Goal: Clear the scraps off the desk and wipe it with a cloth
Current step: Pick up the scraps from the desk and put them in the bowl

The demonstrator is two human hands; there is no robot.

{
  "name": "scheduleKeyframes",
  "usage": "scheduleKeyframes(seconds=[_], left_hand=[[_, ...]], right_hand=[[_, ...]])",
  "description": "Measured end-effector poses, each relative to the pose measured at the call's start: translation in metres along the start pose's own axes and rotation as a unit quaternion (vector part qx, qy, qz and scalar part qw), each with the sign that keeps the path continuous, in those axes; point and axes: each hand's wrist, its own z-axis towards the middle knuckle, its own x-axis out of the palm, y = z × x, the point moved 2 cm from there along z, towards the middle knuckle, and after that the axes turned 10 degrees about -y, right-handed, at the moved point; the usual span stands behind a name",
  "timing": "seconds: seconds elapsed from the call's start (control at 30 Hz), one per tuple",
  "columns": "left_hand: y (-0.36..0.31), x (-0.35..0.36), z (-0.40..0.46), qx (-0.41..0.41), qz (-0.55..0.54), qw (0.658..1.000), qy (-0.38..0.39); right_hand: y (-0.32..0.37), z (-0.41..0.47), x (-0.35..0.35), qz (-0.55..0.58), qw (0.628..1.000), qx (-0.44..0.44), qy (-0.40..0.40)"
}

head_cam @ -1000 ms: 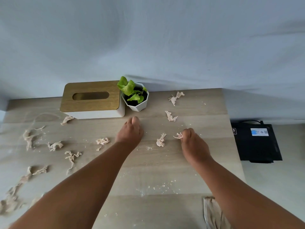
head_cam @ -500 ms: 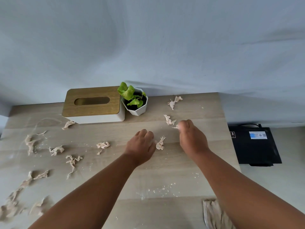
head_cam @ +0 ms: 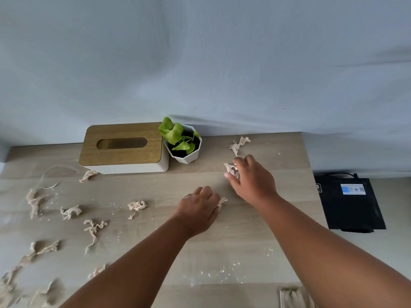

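Note:
Several beige scraps lie over the light wooden desk (head_cam: 244,236), most of them on its left half, such as one scrap (head_cam: 136,205) left of my hands. My left hand (head_cam: 198,208) lies knuckles-up at mid desk, fingers curled on a small scrap (head_cam: 222,201) that sticks out at its right side. My right hand (head_cam: 253,181) reaches further back and pinches a crumpled scrap (head_cam: 230,168) between thumb and fingers. Another scrap (head_cam: 239,145) lies just beyond it near the back edge. A folded beige cloth (head_cam: 293,296) shows at the near edge, partly under my right forearm.
A white tissue box with a wooden lid (head_cam: 121,147) and a small white plant pot (head_cam: 185,150) stand at the back of the desk against the grey wall. Fine crumbs (head_cam: 222,274) dot the near desk. A black box (head_cam: 349,203) sits on the floor beyond the right edge.
My right hand moved from the mid-desk scrap back to the one further up. My left hand shifted right from beside the plant pot onto the scrap at mid desk.

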Motion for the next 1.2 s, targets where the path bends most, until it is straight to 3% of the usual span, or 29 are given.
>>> scheduleKeyframes(seconds=[0.47,0.8,1.2], left_hand=[[0.022,-0.01,0.02,-0.062,-0.011,0.998,-0.009],[0.041,-0.008,0.03,-0.159,-0.106,0.98,-0.053],[0.034,-0.012,0.024,-0.11,-0.053,0.992,-0.033]], right_hand=[[0.004,0.012,0.031,-0.011,1.0,0.0,0.004],[-0.011,0.029,0.035,0.051,0.994,0.097,-0.008],[-0.018,0.052,0.038,0.004,0.99,0.13,-0.046]])
